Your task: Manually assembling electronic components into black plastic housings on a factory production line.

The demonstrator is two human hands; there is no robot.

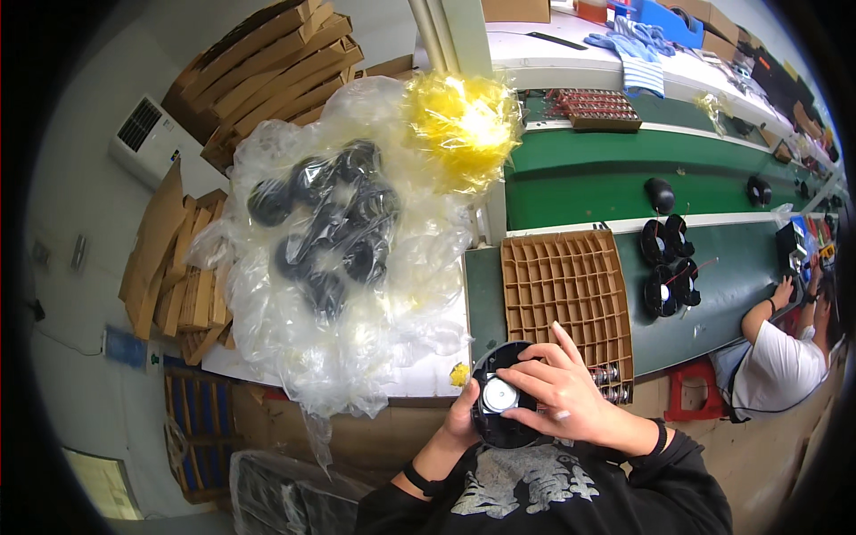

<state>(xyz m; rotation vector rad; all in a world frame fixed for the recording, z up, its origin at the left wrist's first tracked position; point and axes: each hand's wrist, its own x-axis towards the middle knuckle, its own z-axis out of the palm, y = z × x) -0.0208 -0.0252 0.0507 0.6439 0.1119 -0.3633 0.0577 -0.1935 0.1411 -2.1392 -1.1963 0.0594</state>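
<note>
In front of my chest is a round black plastic shell [506, 434], its hollow side facing up. My left hand [459, 421] grips its left rim, with the thumb along the edge. Inside the shell sits a white-and-silver round part [499, 395] that resembles a small speaker. My right hand [562, 383] reaches over the shell from the right, its thumb and fingers closed about that round part, while one finger points upward. Just beyond is a brown cardboard divider tray [555, 267], with several small silver parts [608, 374] in its near right cells.
Clear plastic bags [410, 303] holding several black shells [325, 223] cover the left table. Yellow film [464, 129] lies behind. Open black shells with wires [660, 241] stand on the right bench, before a green conveyor belt [588, 174]. A co-worker [776, 370] sits near a red stool [691, 392].
</note>
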